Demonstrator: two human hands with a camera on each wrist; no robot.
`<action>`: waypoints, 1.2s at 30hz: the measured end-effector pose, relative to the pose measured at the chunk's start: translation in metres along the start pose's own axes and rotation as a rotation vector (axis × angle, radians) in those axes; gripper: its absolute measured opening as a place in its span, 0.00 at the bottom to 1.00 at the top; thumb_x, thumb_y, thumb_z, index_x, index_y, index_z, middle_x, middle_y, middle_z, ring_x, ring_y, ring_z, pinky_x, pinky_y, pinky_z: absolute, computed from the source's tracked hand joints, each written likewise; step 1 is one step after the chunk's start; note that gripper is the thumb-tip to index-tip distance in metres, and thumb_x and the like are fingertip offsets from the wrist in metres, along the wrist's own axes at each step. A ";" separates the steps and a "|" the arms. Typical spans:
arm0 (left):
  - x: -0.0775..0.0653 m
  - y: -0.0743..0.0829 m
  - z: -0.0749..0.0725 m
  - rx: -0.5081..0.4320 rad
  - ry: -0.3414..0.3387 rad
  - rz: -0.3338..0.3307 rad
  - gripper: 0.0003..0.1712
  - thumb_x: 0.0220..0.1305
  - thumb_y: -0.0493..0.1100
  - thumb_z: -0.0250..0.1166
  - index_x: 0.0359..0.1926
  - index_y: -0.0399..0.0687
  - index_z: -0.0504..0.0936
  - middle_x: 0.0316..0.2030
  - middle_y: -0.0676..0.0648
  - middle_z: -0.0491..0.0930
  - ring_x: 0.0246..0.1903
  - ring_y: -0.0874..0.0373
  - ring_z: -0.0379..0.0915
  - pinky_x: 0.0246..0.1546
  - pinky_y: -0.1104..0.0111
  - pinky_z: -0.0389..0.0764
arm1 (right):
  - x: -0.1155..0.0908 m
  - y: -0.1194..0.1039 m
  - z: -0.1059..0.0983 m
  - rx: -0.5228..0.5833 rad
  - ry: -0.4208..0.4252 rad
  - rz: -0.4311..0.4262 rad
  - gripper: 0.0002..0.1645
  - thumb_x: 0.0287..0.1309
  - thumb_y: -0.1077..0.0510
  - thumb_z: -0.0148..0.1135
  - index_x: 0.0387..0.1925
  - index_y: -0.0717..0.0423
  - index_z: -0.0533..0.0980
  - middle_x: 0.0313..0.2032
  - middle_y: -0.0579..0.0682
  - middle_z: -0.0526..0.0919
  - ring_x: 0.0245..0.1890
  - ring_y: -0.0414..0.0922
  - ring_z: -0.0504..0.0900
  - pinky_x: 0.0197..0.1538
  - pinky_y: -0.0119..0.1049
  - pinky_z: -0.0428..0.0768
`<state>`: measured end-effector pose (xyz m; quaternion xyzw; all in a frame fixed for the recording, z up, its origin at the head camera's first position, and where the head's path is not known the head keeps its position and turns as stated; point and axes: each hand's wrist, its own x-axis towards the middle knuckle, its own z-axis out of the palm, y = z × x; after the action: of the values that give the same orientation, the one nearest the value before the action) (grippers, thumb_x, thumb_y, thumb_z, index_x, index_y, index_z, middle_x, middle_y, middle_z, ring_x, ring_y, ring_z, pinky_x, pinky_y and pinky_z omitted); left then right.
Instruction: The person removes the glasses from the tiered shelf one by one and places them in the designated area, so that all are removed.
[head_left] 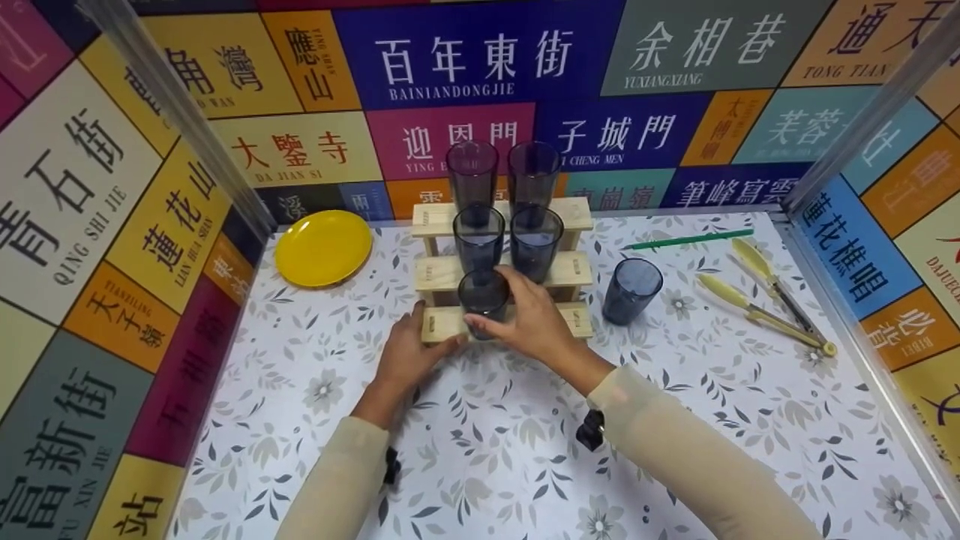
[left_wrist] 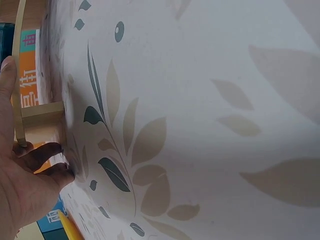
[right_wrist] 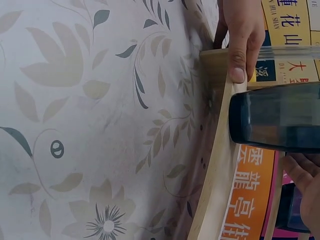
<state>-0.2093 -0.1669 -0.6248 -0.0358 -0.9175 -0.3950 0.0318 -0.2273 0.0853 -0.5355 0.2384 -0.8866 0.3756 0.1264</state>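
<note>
A three-step wooden rack (head_left: 442, 273) stands at the back middle of the table in the head view. My left hand (head_left: 405, 352) grips the left end of its lowest step, thumb along the front. On that step a dark tinted glass (head_left: 480, 291) stands upright, and my right hand (head_left: 538, 319) holds it from the right side with thumb and fingers. In the right wrist view the glass base (right_wrist: 239, 117) is right at the board (right_wrist: 215, 185). Two similar glasses (head_left: 536, 244) occupy the middle step, and two more glasses (head_left: 472, 172) the top step.
Right of the rack stands another dark glass (head_left: 632, 292). Beyond it lie a thin green stick (head_left: 690, 240) and yellow-tipped tongs (head_left: 765, 309). A yellow plate (head_left: 322, 247) sits at the back left. Printed panels (head_left: 480, 60) wall in the flower-patterned table (head_left: 510, 465).
</note>
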 end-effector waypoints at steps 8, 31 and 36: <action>0.001 0.001 0.000 0.002 0.001 0.001 0.52 0.62 0.69 0.80 0.76 0.47 0.72 0.49 0.42 0.86 0.45 0.48 0.82 0.48 0.48 0.82 | 0.003 -0.002 0.003 0.029 0.021 0.002 0.56 0.55 0.31 0.85 0.74 0.59 0.73 0.64 0.58 0.88 0.58 0.59 0.91 0.61 0.55 0.87; -0.002 0.002 -0.001 0.069 -0.054 -0.040 0.60 0.66 0.76 0.73 0.85 0.52 0.61 0.61 0.35 0.82 0.56 0.41 0.82 0.58 0.43 0.83 | 0.005 -0.002 -0.009 0.023 -0.033 -0.018 0.53 0.57 0.35 0.85 0.72 0.62 0.75 0.62 0.58 0.88 0.58 0.57 0.90 0.62 0.54 0.87; -0.001 0.004 -0.003 0.138 -0.064 -0.078 0.63 0.63 0.81 0.71 0.87 0.59 0.59 0.67 0.34 0.81 0.62 0.37 0.83 0.61 0.39 0.83 | 0.005 -0.004 -0.021 0.011 -0.014 -0.059 0.53 0.55 0.37 0.86 0.71 0.63 0.75 0.62 0.60 0.89 0.59 0.59 0.90 0.63 0.54 0.87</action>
<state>-0.2077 -0.1661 -0.6199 -0.0104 -0.9437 -0.3304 -0.0104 -0.2291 0.0963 -0.5170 0.2678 -0.8780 0.3750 0.1297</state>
